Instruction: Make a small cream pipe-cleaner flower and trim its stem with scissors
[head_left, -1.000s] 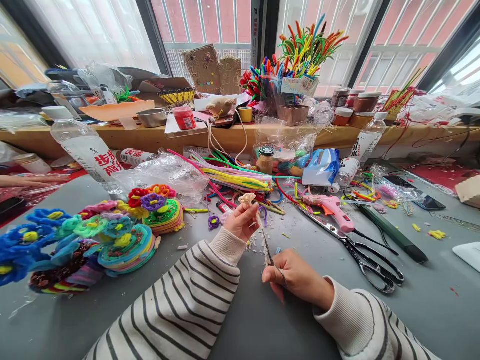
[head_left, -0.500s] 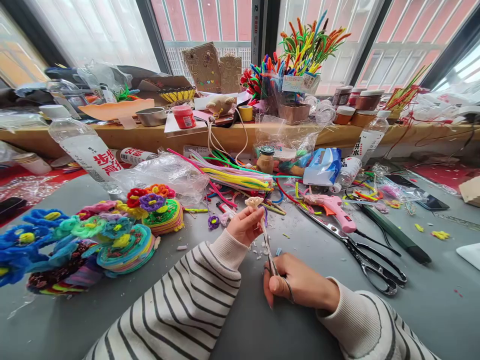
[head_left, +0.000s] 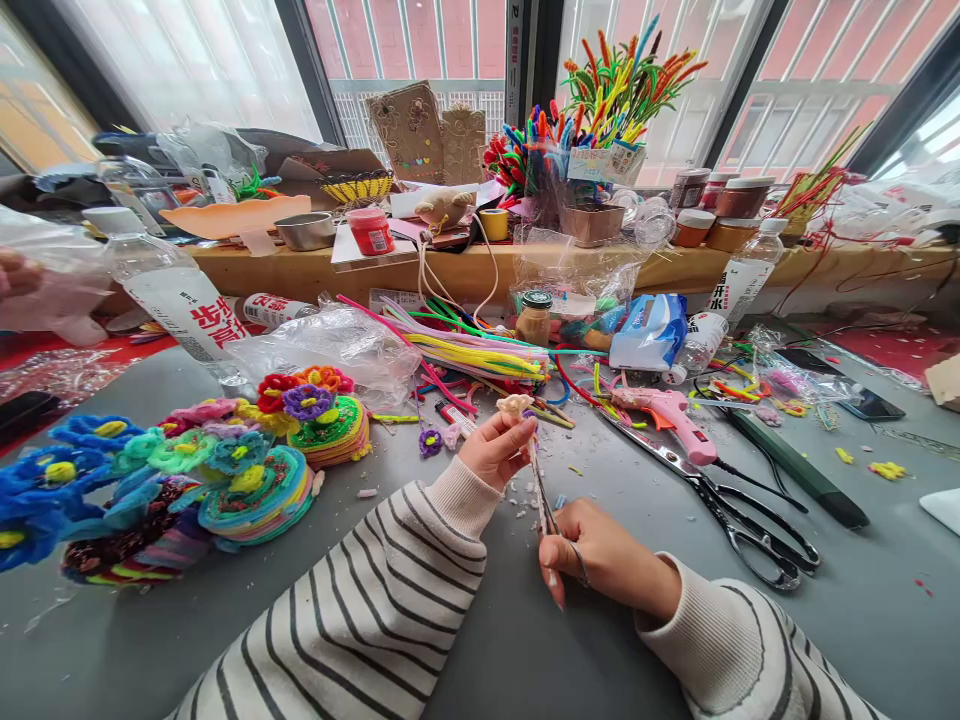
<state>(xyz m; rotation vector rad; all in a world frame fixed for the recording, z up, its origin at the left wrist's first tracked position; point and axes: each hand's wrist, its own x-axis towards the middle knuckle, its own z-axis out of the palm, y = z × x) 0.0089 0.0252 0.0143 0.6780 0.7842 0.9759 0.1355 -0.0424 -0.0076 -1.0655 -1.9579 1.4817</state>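
My left hand (head_left: pixel 493 450) pinches a small cream fuzzy flower (head_left: pixel 516 405) between thumb and fingertips, above the middle of the grey table. A bit of purple shows beside it. My right hand (head_left: pixel 607 555) grips a pair of small scissors (head_left: pixel 552 522), fingers wrapped round the handles. Their blades point up toward the flower, and the tips end close to my left fingers; whether they touch the flower I cannot tell. White fuzz scraps (head_left: pixel 517 495) lie on the table just below. A purple fuzzy flower (head_left: pixel 430 443) rests left of my left hand.
Colourful fuzzy flower pieces (head_left: pixel 240 455) stand at the left. Large black-handled scissors (head_left: pixel 739 520) and a pink glue gun (head_left: pixel 675 420) lie right. Pipe cleaners (head_left: pixel 480 355) are bundled behind. At the left edge another person's hand (head_left: pixel 19 272) is beside clear plastic.
My right hand and the small scissors have moved slightly right. The cream flower stays pinched in my left hand. Another person's hand with clear plastic has come in at the left edge.
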